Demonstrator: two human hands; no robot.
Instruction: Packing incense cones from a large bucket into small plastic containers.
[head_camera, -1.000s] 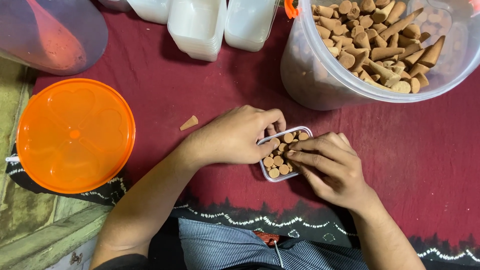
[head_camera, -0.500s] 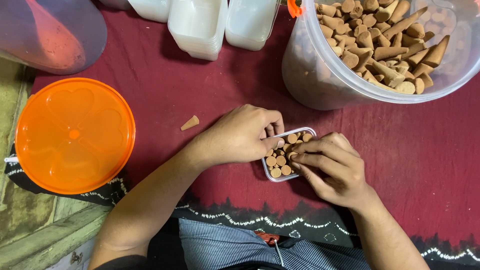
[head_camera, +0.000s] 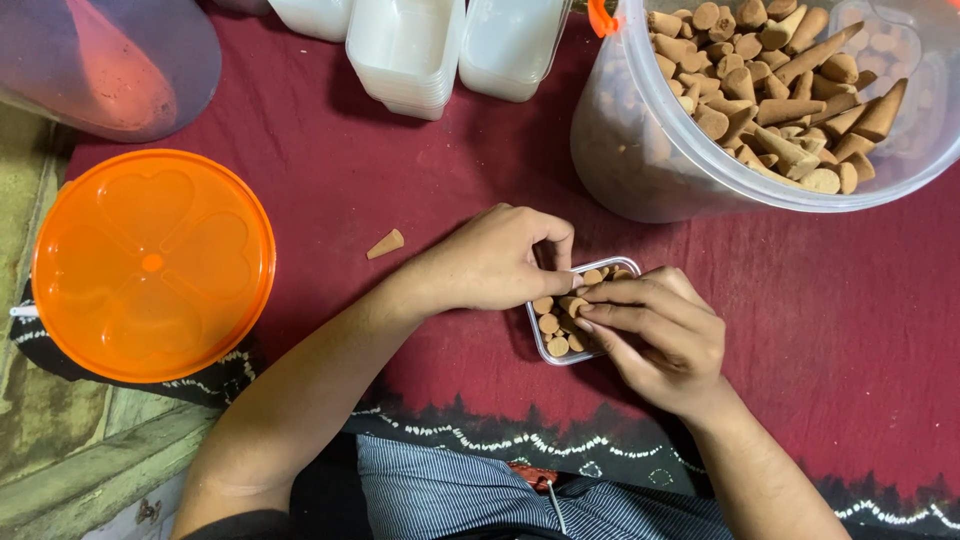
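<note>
Seen from the head camera, both hands worked over a small clear rectangular tray (head_camera: 560, 330) set on a dark red cloth (head_camera: 400, 180), near the middle of the scene. The tray held brown cones (head_camera: 552, 322) standing packed together. The left hand (head_camera: 490, 262) rested at the tray's left and far edge, fingers curled and pinched against the rim. The right hand (head_camera: 665, 335) lay over the tray's right side, its fingertips (head_camera: 580, 324) pressed together on the cones inside.

At far right stood a large clear bucket (head_camera: 640, 150) heaped with loose cones of the same kind. One stray cone (head_camera: 386, 243) lay on the cloth to the left of the left hand, apart from it. A round orange lid (head_camera: 152, 265) sat at the left edge of the cloth, and stacks of empty white trays (head_camera: 405, 55) stood along the far side. A clear dome-shaped cover (head_camera: 100, 60) occupied the far left corner.
</note>
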